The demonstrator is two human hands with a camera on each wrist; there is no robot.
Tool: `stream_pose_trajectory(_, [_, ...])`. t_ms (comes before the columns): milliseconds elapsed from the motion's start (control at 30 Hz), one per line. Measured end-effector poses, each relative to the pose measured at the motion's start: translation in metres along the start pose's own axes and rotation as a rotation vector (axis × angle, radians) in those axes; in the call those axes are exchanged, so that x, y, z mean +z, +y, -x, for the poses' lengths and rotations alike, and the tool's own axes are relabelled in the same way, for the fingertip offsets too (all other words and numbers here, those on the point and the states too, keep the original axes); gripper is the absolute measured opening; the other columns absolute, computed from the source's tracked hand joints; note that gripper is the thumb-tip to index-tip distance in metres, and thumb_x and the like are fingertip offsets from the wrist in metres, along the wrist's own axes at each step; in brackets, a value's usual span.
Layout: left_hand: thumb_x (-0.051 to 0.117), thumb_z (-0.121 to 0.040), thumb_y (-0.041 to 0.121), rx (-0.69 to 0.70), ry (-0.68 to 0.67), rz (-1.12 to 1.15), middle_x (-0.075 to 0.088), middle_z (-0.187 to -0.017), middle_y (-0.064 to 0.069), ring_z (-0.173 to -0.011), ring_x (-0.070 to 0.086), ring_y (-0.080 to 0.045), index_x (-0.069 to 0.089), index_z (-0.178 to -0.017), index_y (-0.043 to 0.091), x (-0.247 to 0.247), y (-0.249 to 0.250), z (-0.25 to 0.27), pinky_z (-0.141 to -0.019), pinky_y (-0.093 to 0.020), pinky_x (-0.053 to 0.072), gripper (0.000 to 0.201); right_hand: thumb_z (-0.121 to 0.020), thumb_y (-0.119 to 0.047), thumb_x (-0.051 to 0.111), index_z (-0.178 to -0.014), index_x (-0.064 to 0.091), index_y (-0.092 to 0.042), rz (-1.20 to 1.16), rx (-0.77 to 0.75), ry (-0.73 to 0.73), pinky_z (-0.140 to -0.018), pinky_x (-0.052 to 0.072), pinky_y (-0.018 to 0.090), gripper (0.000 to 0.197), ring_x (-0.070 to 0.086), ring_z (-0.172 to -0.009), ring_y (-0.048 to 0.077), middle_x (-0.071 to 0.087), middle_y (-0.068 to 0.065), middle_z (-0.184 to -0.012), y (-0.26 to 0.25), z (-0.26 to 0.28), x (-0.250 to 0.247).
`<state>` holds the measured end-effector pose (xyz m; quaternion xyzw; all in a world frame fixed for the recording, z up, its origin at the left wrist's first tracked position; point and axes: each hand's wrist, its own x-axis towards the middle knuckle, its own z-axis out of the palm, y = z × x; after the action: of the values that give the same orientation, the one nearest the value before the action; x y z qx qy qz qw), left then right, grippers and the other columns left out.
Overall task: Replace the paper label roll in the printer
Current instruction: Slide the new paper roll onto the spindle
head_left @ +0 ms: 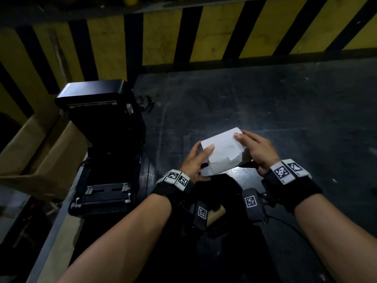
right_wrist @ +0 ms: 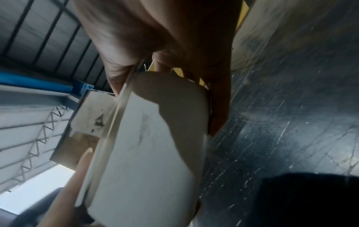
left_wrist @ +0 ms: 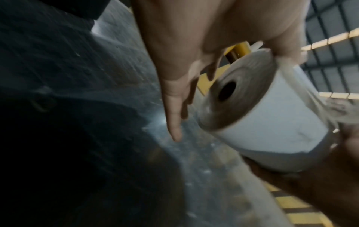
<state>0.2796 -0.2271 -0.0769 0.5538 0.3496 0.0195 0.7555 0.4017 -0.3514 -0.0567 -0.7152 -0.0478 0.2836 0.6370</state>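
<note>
White paper is what you have between your hands: the label roll [head_left: 222, 152] sits in a two-handed grip above the dark bench [head_left: 285, 111], clear of its surface. Your left hand [head_left: 195, 160] closes on the roll's near-left end, thumb laid across the top sheet and fingers wrapped beneath it. Your right hand [head_left: 259, 152] clamps the far-right end, thumb on the upper edge, the other fingers curled down the side. From the left wrist view, the label roll [left_wrist: 258, 122] shows its flat end with the dark core hole, and one finger [left_wrist: 174, 119] of your left hand points straight down beside that end without touching it. From the right wrist view, the loose outer wrap of the label roll [right_wrist: 147, 153] fills the frame, pinched at its top by your right hand [right_wrist: 165, 46]; the picture is blurred, so finer detail is lost.

Left of your grip, well apart from the roll, the black printer [head_left: 106, 152] stands on the bench with its lid raised and its paper bay dark. Beyond the printer, further left, a brown cardboard box [head_left: 40, 152] sits off the bench edge. Behind everything, past the grip, a yellow-and-black striped barrier [head_left: 204, 33] runs across.
</note>
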Motion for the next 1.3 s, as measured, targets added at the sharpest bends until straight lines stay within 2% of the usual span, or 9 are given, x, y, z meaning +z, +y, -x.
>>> stream_pose_trajectory(200, [0.07,-0.077,0.033,0.07,0.0,0.07,0.053,-0.133,-0.009,-0.116,0.053,-0.035,0.051,-0.117,0.035,0.009,0.022,0.018,-0.059,-0.04,0.056,0.044,-0.075,-0.053,0.061,-0.109,0.059,-0.024,0.145,0.014,-0.093,-0.076,0.057,0.049,0.045,0.064,-0.091,0.026,0.064,0.005,-0.112,-0.014,0.022,-0.011])
stream_pose_trajectory(333, [0.073,-0.074,0.036,0.076,0.044,-0.017,0.058,-0.124,-0.007,-0.097,0.059,-0.032,0.056,-0.105,0.034,0.004,0.026,0.022,-0.063,-0.047,0.055,0.035,-0.078,-0.044,0.064,-0.113,0.06,-0.018,0.605,-0.577,0.054,-0.09,0.045,0.032,0.044,0.054,-0.102,0.013,0.058,-0.006,-0.11,-0.023,0.048,-0.027])
stream_pose_trajectory(400, [0.073,-0.071,0.039,0.049,0.069,-0.041,0.061,-0.117,-0.005,-0.095,0.059,-0.031,0.057,-0.094,0.038,0.002,0.027,0.025,-0.066,-0.048,0.054,0.028,-0.075,-0.037,0.071,-0.105,0.066,-0.016,0.805,-0.821,-0.077,-0.086,0.044,0.029,0.037,0.056,-0.098,0.016,0.063,0.0,-0.106,-0.024,0.065,-0.027])
stream_pose_trajectory(600, [0.073,-0.07,0.042,0.027,0.129,-0.116,0.061,-0.119,-0.003,-0.109,0.059,-0.036,0.056,-0.099,0.036,0.0,0.024,0.032,-0.069,-0.049,0.054,0.035,-0.077,-0.023,0.07,-0.083,0.074,-0.014,0.861,-0.921,-0.162,-0.075,0.048,0.032,0.012,0.059,-0.084,0.023,0.07,0.004,-0.091,0.0,0.058,-0.016])
stream_pose_trajectory(733, [0.075,-0.07,0.039,0.01,0.14,-0.133,0.06,-0.119,-0.003,-0.109,0.059,-0.035,0.056,-0.087,0.04,-0.004,0.02,0.031,-0.075,-0.058,0.054,0.027,-0.077,-0.02,0.07,-0.077,0.073,-0.013,0.59,-0.771,-0.131,-0.07,0.045,0.017,0.008,0.058,-0.073,0.008,0.067,-0.001,-0.078,0.009,0.044,-0.016])
stream_pose_trajectory(833, [0.076,-0.069,0.041,0.014,0.184,-0.232,0.059,-0.121,-0.002,-0.108,0.06,-0.034,0.054,-0.096,0.039,-0.01,0.014,0.028,-0.071,-0.056,0.054,0.035,-0.077,-0.017,0.071,-0.078,0.073,-0.016,0.422,-0.62,-0.045,-0.068,0.048,0.023,0.002,0.061,-0.072,0.018,0.066,0.002,-0.076,0.015,0.033,-0.029])
stream_pose_trajectory(933, [0.073,-0.075,0.036,0.015,0.226,-0.276,0.058,-0.11,0.005,-0.098,0.058,-0.025,0.051,-0.106,0.031,-0.015,0.004,0.024,-0.073,-0.05,0.051,0.039,-0.077,-0.019,0.072,-0.079,0.074,-0.009,0.64,-0.565,-0.038,-0.059,0.04,0.008,0.01,0.057,-0.064,0.013,0.068,0.004,-0.077,0.031,0.02,-0.05])
stream_pose_trajectory(1033, [0.073,-0.077,0.028,0.072,0.262,-0.343,0.054,-0.096,0.005,-0.086,0.052,-0.019,0.05,-0.111,0.019,-0.017,-0.005,0.019,-0.077,-0.042,0.049,0.042,-0.078,-0.024,0.07,-0.084,0.075,-0.012,0.919,-0.448,-0.111,-0.059,0.034,0.014,0.014,0.055,-0.07,0.012,0.07,0.007,-0.085,0.06,0.005,-0.069])
stream_pose_trajectory(1300, [0.073,-0.077,0.029,0.075,0.263,-0.475,0.049,-0.114,0.0,-0.1,0.049,-0.024,0.047,-0.122,0.026,-0.012,-0.001,0.011,-0.086,-0.042,0.049,0.052,-0.081,-0.028,0.065,-0.099,0.071,-0.016,1.189,-0.24,-0.257,-0.078,0.043,0.029,0.023,0.059,-0.092,0.024,0.065,0.009,-0.099,0.098,0.0,-0.09])
